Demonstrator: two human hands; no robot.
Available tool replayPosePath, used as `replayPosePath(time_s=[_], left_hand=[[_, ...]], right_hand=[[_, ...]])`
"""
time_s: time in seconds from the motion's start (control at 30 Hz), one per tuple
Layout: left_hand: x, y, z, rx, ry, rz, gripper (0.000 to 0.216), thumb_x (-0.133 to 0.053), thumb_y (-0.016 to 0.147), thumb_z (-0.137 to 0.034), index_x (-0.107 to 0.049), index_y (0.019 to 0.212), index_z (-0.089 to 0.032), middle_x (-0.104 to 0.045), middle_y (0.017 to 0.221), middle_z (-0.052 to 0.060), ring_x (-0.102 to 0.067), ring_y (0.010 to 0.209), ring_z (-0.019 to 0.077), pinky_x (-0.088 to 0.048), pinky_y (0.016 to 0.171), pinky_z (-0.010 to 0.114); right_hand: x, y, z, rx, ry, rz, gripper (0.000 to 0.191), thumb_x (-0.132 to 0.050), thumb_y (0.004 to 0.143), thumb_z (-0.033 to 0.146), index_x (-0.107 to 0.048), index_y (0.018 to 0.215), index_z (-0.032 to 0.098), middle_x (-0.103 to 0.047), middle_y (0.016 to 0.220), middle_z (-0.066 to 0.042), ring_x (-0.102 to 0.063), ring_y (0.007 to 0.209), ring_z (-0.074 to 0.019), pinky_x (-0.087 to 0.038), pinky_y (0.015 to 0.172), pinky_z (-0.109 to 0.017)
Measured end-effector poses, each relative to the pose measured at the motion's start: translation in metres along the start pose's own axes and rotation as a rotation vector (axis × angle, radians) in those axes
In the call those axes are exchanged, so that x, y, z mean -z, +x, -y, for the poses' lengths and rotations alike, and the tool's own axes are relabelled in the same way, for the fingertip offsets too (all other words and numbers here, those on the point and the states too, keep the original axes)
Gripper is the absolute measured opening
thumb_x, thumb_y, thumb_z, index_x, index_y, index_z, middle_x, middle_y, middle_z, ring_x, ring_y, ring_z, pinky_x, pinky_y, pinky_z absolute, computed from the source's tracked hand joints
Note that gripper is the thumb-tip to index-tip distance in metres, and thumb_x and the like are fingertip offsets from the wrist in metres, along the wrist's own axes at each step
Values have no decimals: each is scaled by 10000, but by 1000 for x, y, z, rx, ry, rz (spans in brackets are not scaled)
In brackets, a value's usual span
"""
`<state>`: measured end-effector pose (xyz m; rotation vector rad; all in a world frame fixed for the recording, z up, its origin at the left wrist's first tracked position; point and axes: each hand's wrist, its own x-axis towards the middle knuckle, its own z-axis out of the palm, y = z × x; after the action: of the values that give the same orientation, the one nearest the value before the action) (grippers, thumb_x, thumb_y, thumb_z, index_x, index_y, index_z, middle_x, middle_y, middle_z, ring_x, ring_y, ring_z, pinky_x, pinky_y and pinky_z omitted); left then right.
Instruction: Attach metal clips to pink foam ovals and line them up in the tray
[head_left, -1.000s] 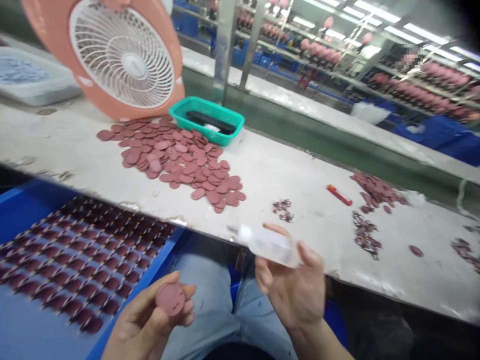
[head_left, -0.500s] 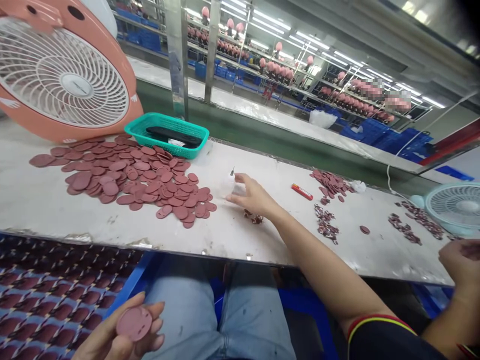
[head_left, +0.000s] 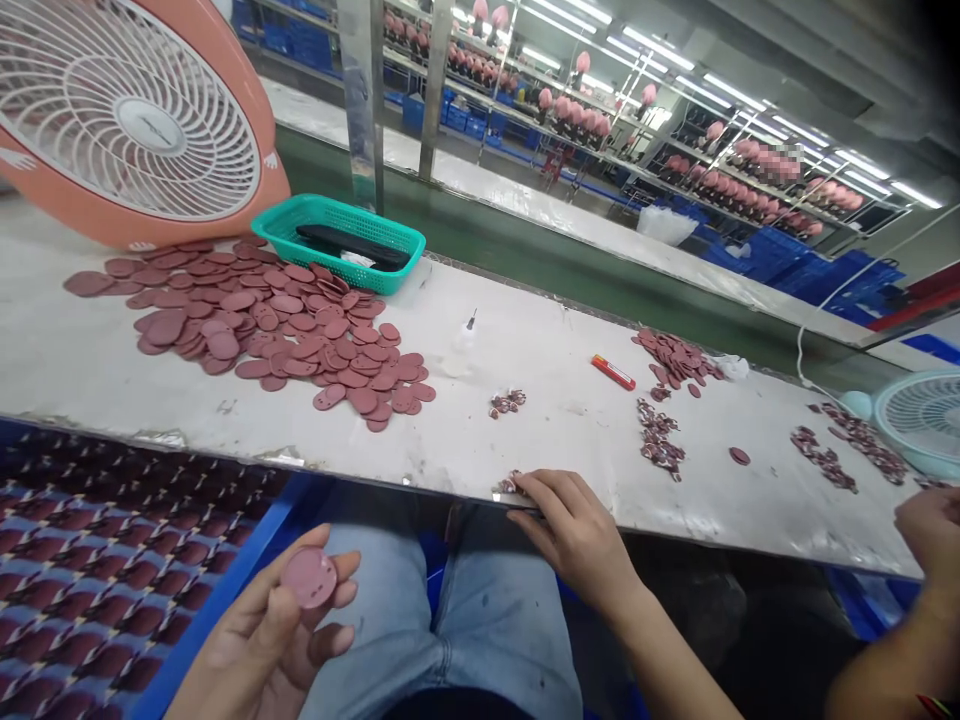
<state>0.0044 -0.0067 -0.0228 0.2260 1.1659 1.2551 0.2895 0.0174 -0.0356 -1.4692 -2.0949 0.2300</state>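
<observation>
Dusky-pink disc [head_left: 309, 577], flat and roundish, sits in the person's left hand [head_left: 259, 640], pinched at its edge between the thumb and the fingertips, with the hand half open and palm up. It is held above the lap, just beside the blue rim of a tray [head_left: 225, 590] that carries tight rows of darker maroon pieces [head_left: 97, 590].

The right hand [head_left: 577, 535] rests at the front edge of a scuffed white workbench [head_left: 112, 385], its fingers [head_left: 551, 497] lying close together and loosely bent. Whether they have hold of anything cannot be told. A small clump of pieces [head_left: 508, 484] lies just beside the fingertips.

Further up the bench spreads a loose heap of pink discs [head_left: 262, 340], next to a teal plastic basket [head_left: 337, 215] and a peach-coloured fan [head_left: 135, 120]. A translucent needle-tip bottle [head_left: 465, 340] stands upright near a small cluster of pieces [head_left: 508, 403], and a red tube [head_left: 613, 372] lies to the right. Another person's hand [head_left: 930, 535] shows at the far right edge, near the bench.
</observation>
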Motion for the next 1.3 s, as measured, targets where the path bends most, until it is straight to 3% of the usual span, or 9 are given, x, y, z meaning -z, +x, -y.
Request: replayPosePath(time_s=[0.1,0.23,0.33,0.43,0.5,0.67,0.8,0.93,1.3], left_hand=[[-4,-4,0,111,-20,-15,319,-875,690,-213,-779,982,-302,-830,899,-18,-758,686,132,-586,494,125],[-11,-14,-5,266,2,-24,240,-736,818,-79,-785,944,-278,-809,863,-15,-749,671,112,-573,465,123],[-19,-22,-10,323,28,47,208,-860,720,-187,-800,914,-231,-783,794,5,-727,664,123,-570,461,136],[-25,-29,-14,343,63,123,403,-960,533,-358,-813,873,-199,-756,739,10,-693,648,122,-562,476,146],[-26,-32,-16,348,67,164,442,-958,504,-419,-817,857,-192,-737,717,7,-671,636,114,-548,483,147],[-17,-33,-14,350,35,328,410,-921,589,-446,-822,881,-176,-675,714,8,-638,646,110,-529,493,141],[-8,-30,-10,358,5,438,341,-875,677,-437,-822,899,-184,-665,723,24,-630,671,116,-541,507,138],[-6,-28,-9,357,-4,493,315,-860,702,-428,-819,896,-184,-673,731,29,-627,673,114,-546,507,132],[-7,-28,-7,384,-11,459,315,-860,702,-425,-820,903,-185,-682,725,28,-611,644,102,-536,485,120]], right_hand=[[0,-8,5,-50,106,-63,184,-601,944,226,-728,1076,250,-738,957,-88,-674,881,-258,-580,799,-448],[6,-3,27,-200,338,-136,150,-601,960,270,-707,1057,228,-756,938,-81,-723,827,-221,-622,720,-377],[16,11,52,-281,582,-22,169,-595,976,317,-714,1071,243,-782,912,-46,-739,699,-167,-635,608,-285],[23,24,76,-376,954,145,141,-677,923,327,-755,1031,285,-786,911,-16,-734,707,-135,-629,620,-234],[26,31,89,-401,1072,185,125,-718,888,302,-771,999,280,-779,902,-17,-722,712,-127,-617,630,-227],[26,39,109,-130,840,214,123,-738,867,226,-763,988,225,-747,841,-25,-703,770,-142,-570,681,-240],[27,42,115,52,744,244,176,-714,883,156,-754,1044,213,-751,834,-4,-675,740,-96,-529,691,-194],[26,42,115,122,696,260,157,-707,889,139,-748,1040,143,-745,811,-8,-661,729,-77,-511,709,-167],[25,43,114,199,639,287,129,-692,902,126,-730,1025,117,-745,817,-11,-638,728,-75,-501,721,-166]])
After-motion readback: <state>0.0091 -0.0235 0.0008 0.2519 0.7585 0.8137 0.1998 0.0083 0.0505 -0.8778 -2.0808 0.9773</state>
